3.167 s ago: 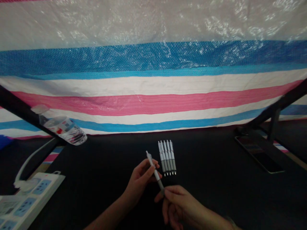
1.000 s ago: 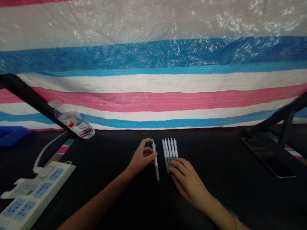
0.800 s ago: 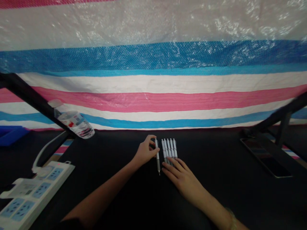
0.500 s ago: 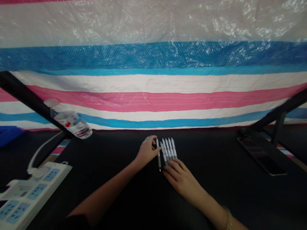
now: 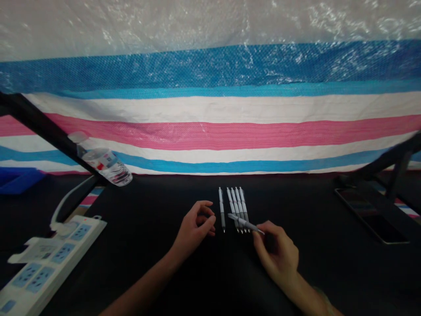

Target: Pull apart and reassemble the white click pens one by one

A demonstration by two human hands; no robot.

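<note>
My right hand (image 5: 278, 250) pinches a white and grey pen (image 5: 243, 222) by its tip end, between thumb and finger. That pen slants across the lower part of a row of similar pens (image 5: 237, 202), which lie side by side on the black table (image 5: 158, 210). Slightly left of the row, one single pen (image 5: 221, 210) lies by itself, its tip toward me. My left hand (image 5: 197, 224) hovers just left of this single pen, fingers loosely curled and apart, holding nothing.
A white power strip (image 5: 62, 254) with a plugged-in cable is at the left. Behind it a clear plastic bottle (image 5: 112, 169) leans near a black bar. A phone (image 5: 371, 215) lies at the right. Striped plastic sheeting (image 5: 210, 136) hangs across the back.
My right hand has taken one pen out of the row and drawn back to the right with it. My left hand has let go of the single pen and moved toward me.
</note>
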